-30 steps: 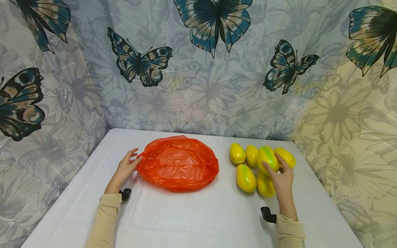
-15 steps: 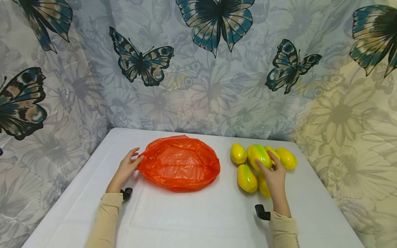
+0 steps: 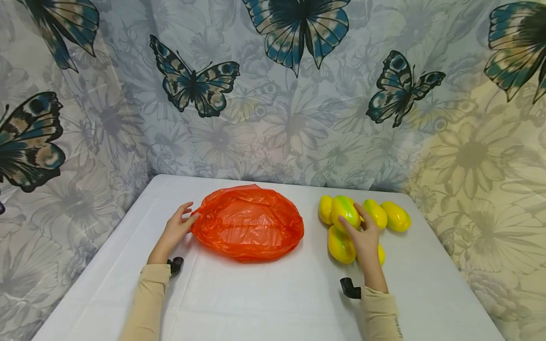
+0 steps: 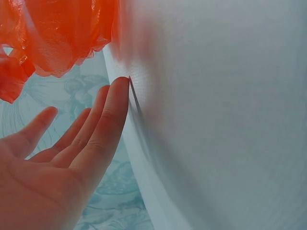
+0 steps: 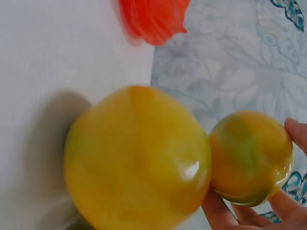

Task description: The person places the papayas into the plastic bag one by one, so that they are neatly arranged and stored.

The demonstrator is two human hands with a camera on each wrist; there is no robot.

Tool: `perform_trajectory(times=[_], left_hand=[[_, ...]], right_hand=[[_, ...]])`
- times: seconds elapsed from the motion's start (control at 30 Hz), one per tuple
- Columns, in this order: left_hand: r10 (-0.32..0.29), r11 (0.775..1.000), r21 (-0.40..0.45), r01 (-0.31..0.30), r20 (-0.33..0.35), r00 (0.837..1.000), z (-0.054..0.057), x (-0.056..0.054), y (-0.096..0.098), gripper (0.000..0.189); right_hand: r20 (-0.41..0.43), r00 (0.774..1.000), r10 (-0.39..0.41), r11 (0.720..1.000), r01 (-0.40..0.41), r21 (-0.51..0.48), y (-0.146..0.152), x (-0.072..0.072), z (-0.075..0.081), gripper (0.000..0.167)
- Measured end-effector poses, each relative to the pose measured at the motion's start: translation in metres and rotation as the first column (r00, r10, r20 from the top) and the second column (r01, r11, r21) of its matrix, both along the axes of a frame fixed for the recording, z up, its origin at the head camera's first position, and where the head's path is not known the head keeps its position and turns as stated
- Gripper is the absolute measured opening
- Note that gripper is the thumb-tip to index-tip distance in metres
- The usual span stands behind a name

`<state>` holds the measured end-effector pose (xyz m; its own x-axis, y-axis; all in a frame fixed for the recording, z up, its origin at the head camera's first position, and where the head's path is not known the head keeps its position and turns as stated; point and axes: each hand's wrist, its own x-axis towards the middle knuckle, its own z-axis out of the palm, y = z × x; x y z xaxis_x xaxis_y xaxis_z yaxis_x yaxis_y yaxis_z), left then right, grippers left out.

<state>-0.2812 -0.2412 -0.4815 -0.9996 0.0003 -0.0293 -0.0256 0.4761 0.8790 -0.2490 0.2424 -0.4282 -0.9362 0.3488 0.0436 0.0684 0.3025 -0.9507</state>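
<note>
A crinkled red plastic bag (image 3: 251, 225) lies spread on the table with its mouth facing up. My left hand (image 3: 176, 229) is beside its left end, fingers extended and parted; in the left wrist view the hand (image 4: 81, 148) holds nothing and the bag (image 4: 62, 33) hangs past its fingertips. My right hand (image 3: 364, 239) grips a glossy yellow mango with a green streak (image 3: 345, 212) between thumb and fingers, raised over the other mangoes. In the right wrist view the gripped mango (image 5: 252, 158) is partly behind a nearer mango (image 5: 139, 158).
Several more yellow mangoes lie around the right hand: one at the back (image 3: 325, 210), one in front (image 3: 341, 246), two to the right (image 3: 396, 216). The white-covered table (image 3: 256, 303) meets a butterfly-patterned backdrop (image 3: 281, 132) behind.
My right hand has carried the gripped mango leftward over the other mangoes, towards the bag. The left hand and the bag have stayed in place.
</note>
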Motion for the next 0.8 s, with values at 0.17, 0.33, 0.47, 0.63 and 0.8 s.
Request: perform_trajectory(times=[0.17, 0.33, 0.47, 0.63, 0.8], left_hand=[[0.004, 1.0, -0.02, -0.004, 0.003, 1.0, 0.001, 0.0, 0.001, 0.069], [0.007, 1.0, -0.017, -0.007, 0.008, 1.0, 0.0, 0.0, 0.001, 0.07], [0.009, 1.0, -0.014, -0.009, 0.008, 1.0, 0.0, -0.001, 0.001, 0.069], [0.01, 1.0, -0.01, -0.01, 0.008, 1.0, 0.0, -0.002, 0.001, 0.069], [0.011, 1.0, -0.013, -0.011, 0.01, 1.0, -0.001, -0.002, 0.0, 0.068]], right_hand=[[0.017, 1.0, 0.023, 0.999, -0.023, 0.031, -0.009, -0.003, -0.004, 0.07], [0.024, 0.998, 0.052, 0.997, -0.054, 0.059, -0.018, -0.005, -0.007, 0.07], [0.021, 0.996, 0.084, 0.995, -0.085, 0.046, -0.027, -0.007, -0.009, 0.07], [0.001, 0.994, 0.11, 0.994, -0.11, 0.012, -0.037, -0.009, -0.01, 0.069], [-0.011, 0.992, 0.122, 0.992, -0.122, -0.017, -0.05, -0.013, -0.012, 0.069]])
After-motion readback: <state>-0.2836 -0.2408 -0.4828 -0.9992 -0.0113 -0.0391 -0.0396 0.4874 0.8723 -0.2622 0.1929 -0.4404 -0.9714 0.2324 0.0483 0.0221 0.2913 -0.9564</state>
